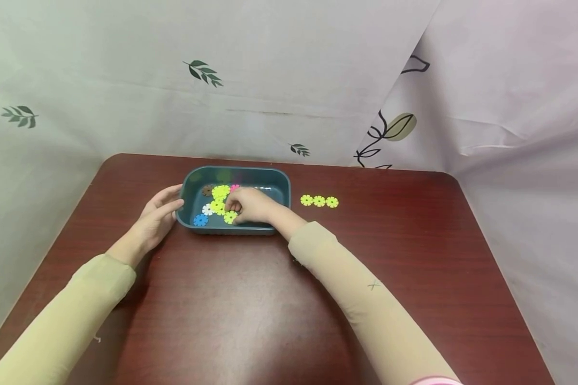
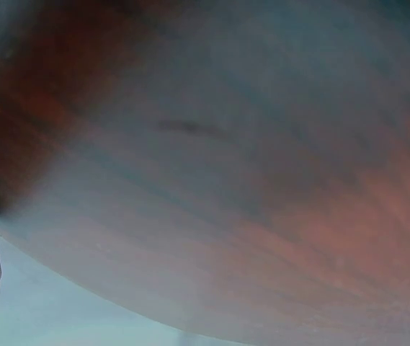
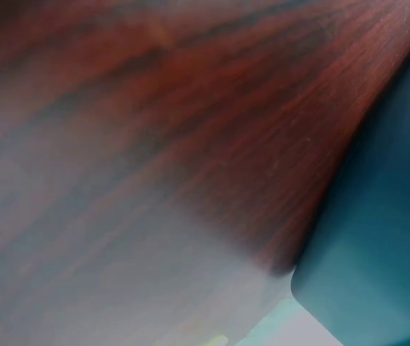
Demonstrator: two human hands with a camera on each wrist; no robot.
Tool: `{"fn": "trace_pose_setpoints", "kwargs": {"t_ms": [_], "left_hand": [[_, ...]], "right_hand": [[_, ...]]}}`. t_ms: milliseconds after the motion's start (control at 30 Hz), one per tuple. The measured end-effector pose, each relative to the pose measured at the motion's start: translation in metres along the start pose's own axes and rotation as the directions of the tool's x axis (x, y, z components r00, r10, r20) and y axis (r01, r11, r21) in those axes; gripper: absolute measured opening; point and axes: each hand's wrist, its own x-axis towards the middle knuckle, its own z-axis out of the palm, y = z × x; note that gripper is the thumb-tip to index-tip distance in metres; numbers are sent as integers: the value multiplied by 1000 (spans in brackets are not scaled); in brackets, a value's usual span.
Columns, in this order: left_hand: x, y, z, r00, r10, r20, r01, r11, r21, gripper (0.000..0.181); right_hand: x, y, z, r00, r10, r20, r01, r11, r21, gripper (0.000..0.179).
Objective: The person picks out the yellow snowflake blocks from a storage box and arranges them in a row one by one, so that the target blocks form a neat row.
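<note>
While the right hand (image 1: 255,206) dips into the dark blue-green tray (image 1: 221,231), its fingers are curled, but you cannot tell if they pinch anything. Yellow wheels (image 1: 230,217) lie just beside them. A white wheel (image 1: 207,209), blue wheel (image 1: 200,220) and brown wheel (image 1: 207,191) lie to the left. The left hand (image 1: 156,222), its fingers fairly straight, touches the tray's left end. Right of the tray, three yellow wheels (image 1: 319,201) make a row on the red-brown table (image 1: 212,305).
</note>
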Motion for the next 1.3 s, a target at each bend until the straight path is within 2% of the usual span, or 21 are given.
{"fn": "trace_pose_setpoints", "kwargs": {"t_ms": [300,967,1300], "left_hand": [[0,0,2,1000,10,11,-10,1000,-10,35],[0,-1,4,1000,18,10,-17,1000,-20,34],[0,-1,2,1000,10,-1,-10,1000,-18,34]], "right_hand": [[-2,0,-1,1000,-13,-4,13,1000,-1,31],[-3,0,-1,1000,8,-25,-7,998,64,27],[-3,3,-1,998,-12,-56,21,986,166,13]]}}
